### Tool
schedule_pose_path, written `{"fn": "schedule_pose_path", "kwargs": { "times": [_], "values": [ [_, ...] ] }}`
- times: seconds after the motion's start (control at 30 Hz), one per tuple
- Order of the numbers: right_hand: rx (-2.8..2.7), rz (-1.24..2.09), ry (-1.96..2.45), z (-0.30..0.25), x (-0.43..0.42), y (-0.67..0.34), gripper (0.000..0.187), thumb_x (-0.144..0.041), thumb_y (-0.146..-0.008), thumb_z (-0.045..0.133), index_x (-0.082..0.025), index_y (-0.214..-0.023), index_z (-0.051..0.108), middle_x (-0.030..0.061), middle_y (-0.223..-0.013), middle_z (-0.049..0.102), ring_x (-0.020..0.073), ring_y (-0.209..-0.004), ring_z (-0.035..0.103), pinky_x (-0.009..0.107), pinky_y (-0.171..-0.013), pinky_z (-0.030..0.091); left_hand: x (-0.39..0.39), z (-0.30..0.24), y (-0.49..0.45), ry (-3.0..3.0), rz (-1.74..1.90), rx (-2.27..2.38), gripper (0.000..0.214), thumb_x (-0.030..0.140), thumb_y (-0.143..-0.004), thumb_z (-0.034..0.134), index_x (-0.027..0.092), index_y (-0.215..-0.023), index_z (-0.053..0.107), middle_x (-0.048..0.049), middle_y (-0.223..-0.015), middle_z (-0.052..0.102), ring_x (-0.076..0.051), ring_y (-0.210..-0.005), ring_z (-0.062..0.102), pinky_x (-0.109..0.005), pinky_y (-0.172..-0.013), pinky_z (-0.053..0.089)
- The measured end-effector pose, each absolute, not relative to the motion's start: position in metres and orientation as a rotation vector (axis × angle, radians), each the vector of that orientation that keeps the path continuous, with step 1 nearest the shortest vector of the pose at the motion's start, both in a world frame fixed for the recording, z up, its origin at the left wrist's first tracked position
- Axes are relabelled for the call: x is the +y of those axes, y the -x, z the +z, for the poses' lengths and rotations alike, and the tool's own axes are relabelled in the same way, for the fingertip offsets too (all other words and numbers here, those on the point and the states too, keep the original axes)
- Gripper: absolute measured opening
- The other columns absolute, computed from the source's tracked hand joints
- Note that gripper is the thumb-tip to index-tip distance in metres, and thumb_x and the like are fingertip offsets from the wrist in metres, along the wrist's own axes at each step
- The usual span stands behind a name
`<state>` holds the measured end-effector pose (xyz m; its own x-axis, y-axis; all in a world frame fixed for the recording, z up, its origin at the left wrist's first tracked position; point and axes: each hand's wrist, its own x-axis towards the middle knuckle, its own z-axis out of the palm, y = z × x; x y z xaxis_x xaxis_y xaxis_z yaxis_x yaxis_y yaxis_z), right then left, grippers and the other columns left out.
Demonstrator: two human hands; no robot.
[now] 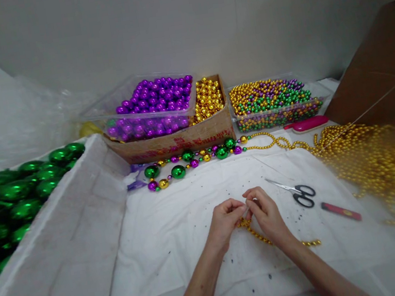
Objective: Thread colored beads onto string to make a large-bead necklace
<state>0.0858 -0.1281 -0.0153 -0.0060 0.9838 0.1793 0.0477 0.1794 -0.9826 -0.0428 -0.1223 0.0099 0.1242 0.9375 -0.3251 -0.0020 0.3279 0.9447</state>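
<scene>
My left hand [226, 220] and my right hand [265, 212] meet above the white cloth, both with thumb and fingers pinched together. At their fingertips is the end of a gold bead string [255, 233], which trails down behind my right wrist and shows again on its far side. A small pale bit shows between the fingertips, too small to make out. To the right of my hands lie scissors [301, 195] with black handles, blades pointing up and left, and a red lighter-like stick [341, 211]. Beyond my hands stretches a necklace [179, 171] of green, purple and gold beads.
A white foam box [60, 245] of large green balls [17, 185] stands left. At the back are a clear tub of purple beads [160, 94], a cardboard box [174, 141] of gold beads, and a tub of mixed beads [271, 98]. Gold bead strands [367, 153] heap at right.
</scene>
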Motion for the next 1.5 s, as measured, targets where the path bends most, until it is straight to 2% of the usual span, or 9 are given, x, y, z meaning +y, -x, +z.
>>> {"fn": "schedule_pose_path", "kwargs": {
  "times": [0.23,0.4,0.53,0.6,0.77,0.97,1.1,1.27,1.5],
  "values": [
    [-1.361,1.079,1.082,-0.013,-0.129,-0.089,0.014,-0.020,-0.086,0.046,-0.019,-0.074,0.053,0.0026,-0.090,0.055,0.0099,-0.056,0.053,0.027,-0.057,0.047,-0.123,0.015,0.042,-1.104,0.842,1.271,0.014,0.027,-0.066,0.064,0.013,-0.066,0.065,-0.0004,-0.055,0.060,-0.006,-0.044,0.033,-0.020,-0.043,0.024],
    [-1.432,1.004,1.107,-0.014,-0.130,-0.093,0.015,-0.019,-0.086,0.048,-0.019,-0.073,0.056,0.0024,-0.081,0.056,0.0150,-0.070,0.055,0.028,-0.063,0.046,-0.127,0.012,0.039,-1.148,0.889,1.298,0.011,0.023,-0.067,0.062,0.013,-0.064,0.065,-0.0003,-0.057,0.060,-0.007,-0.047,0.040,-0.020,-0.046,0.029],
    [-1.482,0.861,1.160,-0.014,-0.136,-0.095,0.012,-0.019,-0.087,0.049,-0.020,-0.088,0.061,0.0080,-0.102,0.056,0.0220,-0.099,0.052,0.033,-0.074,0.045,-0.130,0.003,0.039,-1.098,0.988,1.346,0.013,0.027,-0.067,0.064,0.015,-0.070,0.063,0.0021,-0.059,0.056,-0.008,-0.049,0.043,-0.020,-0.047,0.033],
    [-1.584,0.694,1.189,-0.012,-0.142,-0.096,0.015,-0.017,-0.087,0.049,-0.021,-0.095,0.061,0.0092,-0.108,0.054,0.0235,-0.104,0.049,0.037,-0.079,0.044,-0.131,0.000,0.039,-1.122,1.033,1.372,0.014,0.029,-0.068,0.064,0.015,-0.071,0.063,0.0020,-0.062,0.056,-0.008,-0.050,0.045,-0.021,-0.048,0.035],
    [-1.850,0.341,1.217,-0.006,-0.153,-0.092,0.018,-0.012,-0.089,0.046,-0.021,-0.094,0.060,0.0090,-0.097,0.055,0.0229,-0.092,0.050,0.038,-0.073,0.045,-0.134,-0.003,0.039,-1.328,1.121,1.444,0.008,0.023,-0.068,0.061,0.017,-0.069,0.064,-0.0005,-0.074,0.058,-0.011,-0.061,0.051,-0.023,-0.056,0.040],
    [-1.946,0.227,1.231,-0.008,-0.154,-0.087,0.017,-0.008,-0.087,0.046,-0.020,-0.086,0.059,0.0080,-0.085,0.056,0.0230,-0.081,0.050,0.036,-0.066,0.044,-0.140,0.005,0.037,-1.601,1.075,1.532,0.009,0.017,-0.073,0.055,0.019,-0.069,0.062,-0.0014,-0.076,0.056,-0.013,-0.062,0.051,-0.025,-0.057,0.039],
    [-1.900,0.179,1.140,-0.024,-0.147,-0.081,0.018,-0.005,-0.082,0.045,-0.021,-0.082,0.054,0.0057,-0.080,0.055,0.0221,-0.076,0.051,0.036,-0.063,0.044,-0.143,0.003,0.040,-1.653,1.075,1.507,0.011,0.021,-0.076,0.056,0.021,-0.067,0.062,-0.0023,-0.076,0.057,-0.017,-0.068,0.055,-0.026,-0.061,0.043],
    [-1.665,0.409,1.175,-0.022,-0.140,-0.081,0.015,-0.007,-0.080,0.045,-0.021,-0.078,0.052,0.0037,-0.079,0.053,0.0195,-0.075,0.053,0.032,-0.062,0.043,-0.140,-0.002,0.042,-1.533,1.145,1.406,0.016,0.032,-0.076,0.060,0.020,-0.066,0.063,-0.0022,-0.074,0.056,-0.017,-0.066,0.054,-0.025,-0.060,0.042],
    [-1.549,0.926,1.201,0.007,-0.147,-0.099,0.012,-0.010,-0.078,0.055,-0.018,-0.070,0.057,0.0023,-0.085,0.053,0.0133,-0.071,0.053,0.024,-0.057,0.040,-0.145,0.004,0.046,-1.189,1.052,1.318,0.015,0.030,-0.070,0.066,0.016,-0.067,0.063,-0.0008,-0.075,0.053,-0.012,-0.063,0.046,-0.022,-0.055,0.035]
  ]
}}
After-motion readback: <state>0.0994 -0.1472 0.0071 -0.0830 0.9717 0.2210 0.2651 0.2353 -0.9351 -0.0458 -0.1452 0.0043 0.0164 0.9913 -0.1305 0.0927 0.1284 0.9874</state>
